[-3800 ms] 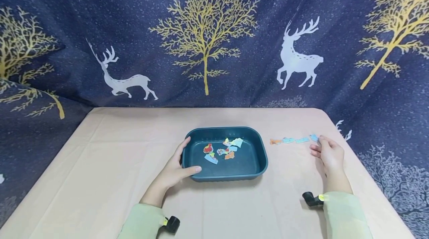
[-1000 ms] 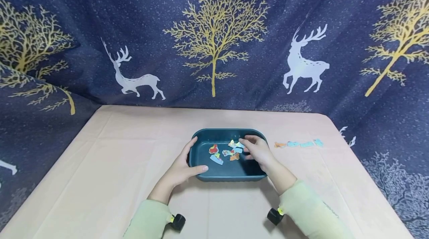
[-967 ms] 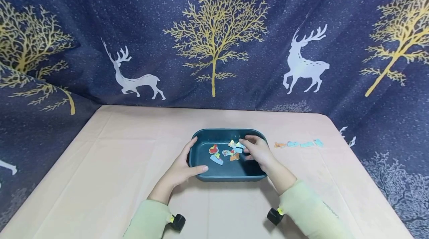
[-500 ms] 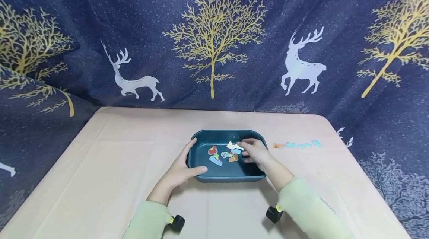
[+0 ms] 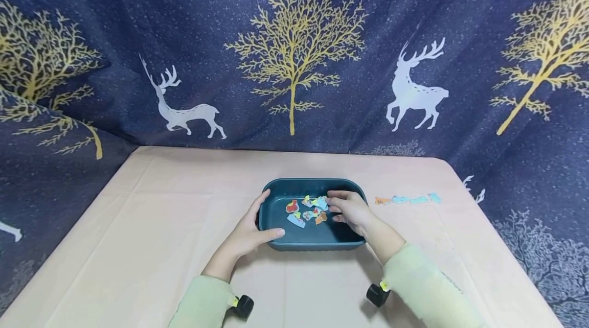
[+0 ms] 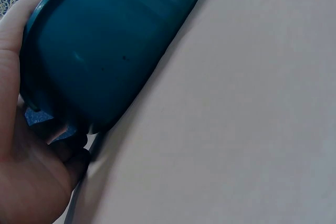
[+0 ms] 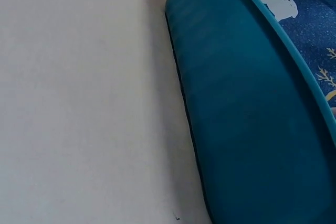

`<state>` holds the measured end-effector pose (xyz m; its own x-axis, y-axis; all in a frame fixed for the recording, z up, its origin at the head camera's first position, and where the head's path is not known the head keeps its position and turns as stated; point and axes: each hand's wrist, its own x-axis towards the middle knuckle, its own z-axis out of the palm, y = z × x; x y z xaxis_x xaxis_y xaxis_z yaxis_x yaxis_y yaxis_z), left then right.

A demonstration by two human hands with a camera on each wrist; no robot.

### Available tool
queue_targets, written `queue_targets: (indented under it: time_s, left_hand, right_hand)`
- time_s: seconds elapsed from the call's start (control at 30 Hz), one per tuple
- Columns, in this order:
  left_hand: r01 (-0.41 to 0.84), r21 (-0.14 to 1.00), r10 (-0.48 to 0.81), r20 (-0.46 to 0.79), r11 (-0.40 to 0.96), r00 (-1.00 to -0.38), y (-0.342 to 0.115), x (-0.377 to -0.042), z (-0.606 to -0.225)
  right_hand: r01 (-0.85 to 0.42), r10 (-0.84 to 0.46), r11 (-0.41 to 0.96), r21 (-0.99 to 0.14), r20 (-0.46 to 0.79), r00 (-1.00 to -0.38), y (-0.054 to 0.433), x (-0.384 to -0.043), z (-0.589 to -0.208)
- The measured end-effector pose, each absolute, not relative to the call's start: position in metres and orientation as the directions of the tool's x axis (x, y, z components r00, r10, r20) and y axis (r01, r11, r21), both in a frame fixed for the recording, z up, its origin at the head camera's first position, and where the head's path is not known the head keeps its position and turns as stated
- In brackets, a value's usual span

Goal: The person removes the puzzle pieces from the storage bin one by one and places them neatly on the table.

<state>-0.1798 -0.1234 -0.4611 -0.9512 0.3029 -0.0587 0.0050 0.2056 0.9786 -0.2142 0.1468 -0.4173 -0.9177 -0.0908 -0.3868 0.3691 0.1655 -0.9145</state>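
In the head view my left hand (image 5: 250, 223) grips the left end of a dark teal rectangular tray (image 5: 313, 245), thumb over the near rim and fingers along the outer side. The left wrist view shows the tray's outer wall (image 6: 115, 51) against that hand. My right hand (image 5: 352, 210) reaches inside the tray's right half, its slightly bent fingers apart. Its fingertips are right at the edge of a blue-and-yellow paper piece (image 5: 317, 202). Nearby in the tray lie a red piece (image 5: 292, 206), a pale blue piece (image 5: 296, 220) and an orange piece (image 5: 321, 217).
Right of the tray, several paper pieces form a row on the table: an orange one (image 5: 382, 200) at its left end and a blue one (image 5: 434, 197) at its right. A dark blue curtain (image 5: 184, 77) with deer and trees hangs behind the table.
The right hand has come from the row at the right into the tray. A piece at its fingertips looked white half a second ago; its coloured side now shows. The left hand keeps its grip.
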Motion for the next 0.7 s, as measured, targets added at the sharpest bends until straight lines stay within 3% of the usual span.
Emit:
queue_targets:
  time_s: [0.23, 0.37, 0.53, 0.7]
  left_hand:
    - [0.0, 0.977, 0.298, -0.065, 0.211, -0.952, -0.125, -0.179, -0.461]
    - [-0.003, 0.977, 0.294, -0.067, 0.212, -0.953, -0.126, -0.179, -0.461]
    - [-0.01, 0.976, 0.287, -0.075, 0.219, -0.955, -0.124, -0.179, -0.461]
    - [-0.005, 0.972, 0.287, -0.074, 0.233, -0.955, -0.123, -0.179, -0.459]
  right_hand:
    - [0.332, -0.158, 0.204, -0.921, -0.365, -0.917, 0.145, -0.212, -0.42]
    - [0.256, -0.133, 0.353, -0.9, -0.318, -0.939, 0.14, -0.213, -0.422]
    - [0.09, -0.115, 0.664, -0.742, -0.221, -0.969, 0.134, -0.217, -0.425]
    - [-0.023, -0.148, 0.817, -0.577, -0.171, -0.974, 0.13, -0.219, -0.426]
